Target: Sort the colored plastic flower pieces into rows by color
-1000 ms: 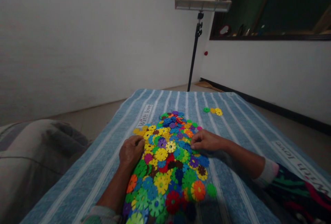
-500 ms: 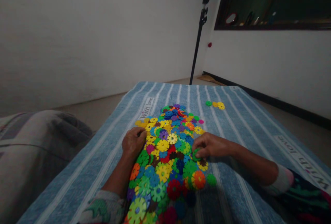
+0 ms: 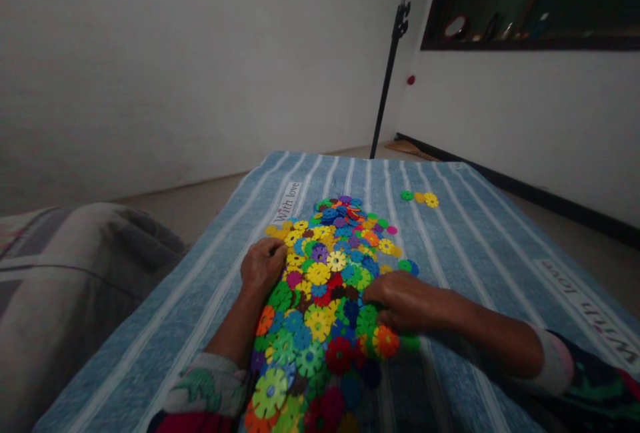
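A long heap of colourful plastic snowflake discs (image 3: 318, 274) with notched rims runs down the middle of the bed-like surface in front of me. My left hand (image 3: 263, 264) rests at the heap's left edge, fingers curled with the thumb close to them. Whether a disc is in it cannot be seen. On the right side, my right hand (image 3: 407, 299) reaches into the heap with its fingers bent together and pointing down. Its fingertips are hidden among the discs, beside a green disc (image 3: 367, 319) and above an orange disc (image 3: 385, 341).
Blue-and-white striped cloth (image 3: 465, 253) covers the surface. A yellow disc (image 3: 431, 200) and a green disc (image 3: 407, 195) lie apart at the far right. Grey fabric (image 3: 95, 286) bulges at the left. Beyond the far edge stands a black light stand (image 3: 387, 79).
My right hand has moved slightly nearer me and left, over the heap. A green and a blue disc now show beyond it. My left hand stays put; the view has tilted slightly down.
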